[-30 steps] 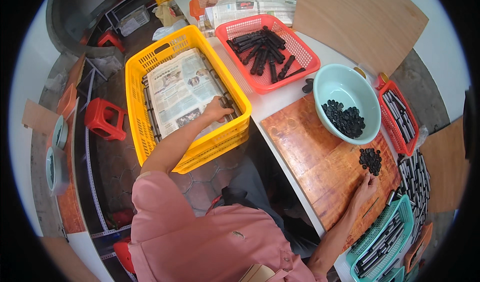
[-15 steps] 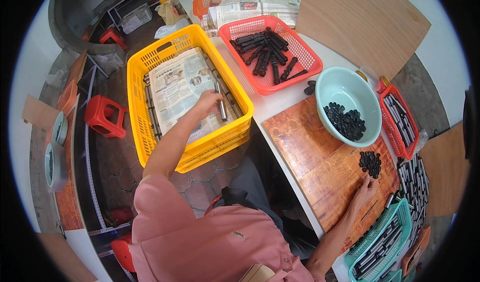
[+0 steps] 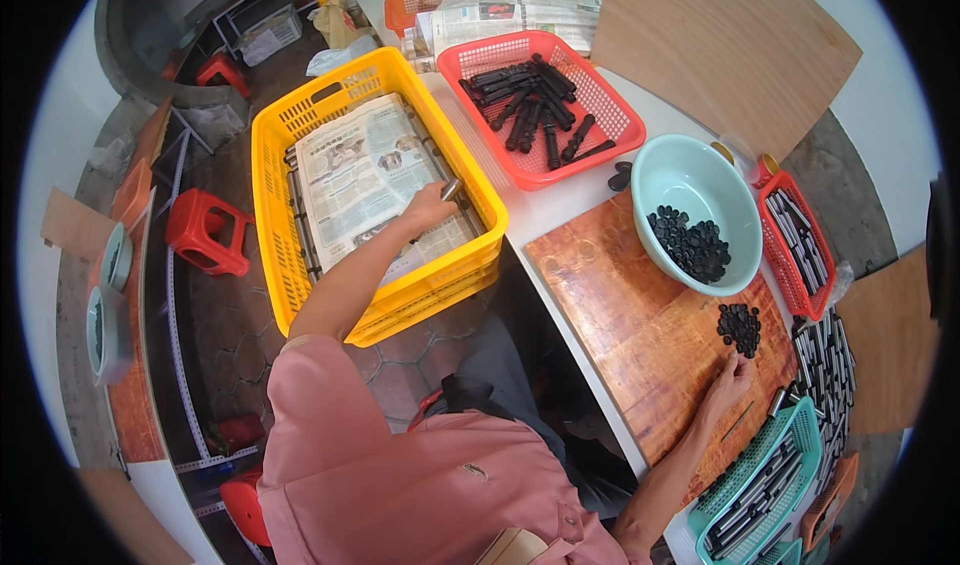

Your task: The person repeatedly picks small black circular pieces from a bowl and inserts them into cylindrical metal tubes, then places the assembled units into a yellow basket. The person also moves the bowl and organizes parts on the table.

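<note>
My left hand is closed around a short silver metal tube inside the yellow crate. Beneath it lies a newspaper sheet, with more dark and silver tubes along the crate's sides. On the brown wooden board, my right hand has its fingertips pinched together at the near edge of a small pile of black round caps. Whatever those fingertips hold is too small to make out. A thin dark rod lies beside that hand.
A pale green bowl of black caps stands behind the pile. Beyond the crate, a red basket holds black ridged grips. Silver tubes fill a red basket, a green basket and a stack at right. A red stool stands left.
My left hand has shifted slightly in the crate. The tube has turned from nearly upright in view to slanting up and right. My right hand has hardly moved.
</note>
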`<state>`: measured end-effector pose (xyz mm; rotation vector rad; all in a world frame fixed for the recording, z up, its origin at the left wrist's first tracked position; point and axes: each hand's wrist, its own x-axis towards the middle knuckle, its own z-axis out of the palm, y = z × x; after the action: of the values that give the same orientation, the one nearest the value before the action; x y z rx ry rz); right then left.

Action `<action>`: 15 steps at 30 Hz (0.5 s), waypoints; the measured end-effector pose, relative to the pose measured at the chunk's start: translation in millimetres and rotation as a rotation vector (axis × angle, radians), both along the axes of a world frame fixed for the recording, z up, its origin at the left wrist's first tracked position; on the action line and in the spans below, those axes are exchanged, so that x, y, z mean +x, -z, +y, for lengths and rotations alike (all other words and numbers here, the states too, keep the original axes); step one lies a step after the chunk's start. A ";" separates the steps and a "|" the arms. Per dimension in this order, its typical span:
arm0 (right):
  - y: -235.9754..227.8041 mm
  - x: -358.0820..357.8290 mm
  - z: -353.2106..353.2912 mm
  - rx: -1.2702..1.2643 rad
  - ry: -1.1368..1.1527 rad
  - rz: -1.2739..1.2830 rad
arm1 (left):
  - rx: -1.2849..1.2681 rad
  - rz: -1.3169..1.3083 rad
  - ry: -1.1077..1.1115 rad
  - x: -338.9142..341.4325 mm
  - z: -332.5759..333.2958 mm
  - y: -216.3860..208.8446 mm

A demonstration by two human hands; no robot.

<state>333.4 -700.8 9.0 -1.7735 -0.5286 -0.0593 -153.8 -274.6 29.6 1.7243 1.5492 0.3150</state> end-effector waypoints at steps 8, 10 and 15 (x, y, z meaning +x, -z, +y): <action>-1.6 -2.0 1.4 -0.005 0.008 -0.052 | 0.014 -0.042 -0.012 4.5 -4.1 -2.4; -13.6 -13.3 4.4 0.014 -0.010 0.010 | 0.065 -0.087 -0.030 0.2 -2.9 2.2; -14.4 -12.8 2.2 0.004 0.001 0.028 | -0.134 -0.488 -0.147 0.1 -6.0 -4.8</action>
<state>320.6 -698.5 23.4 -1.7679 -0.5073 -0.0367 -153.6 -280.6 34.4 1.3083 1.3017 0.6394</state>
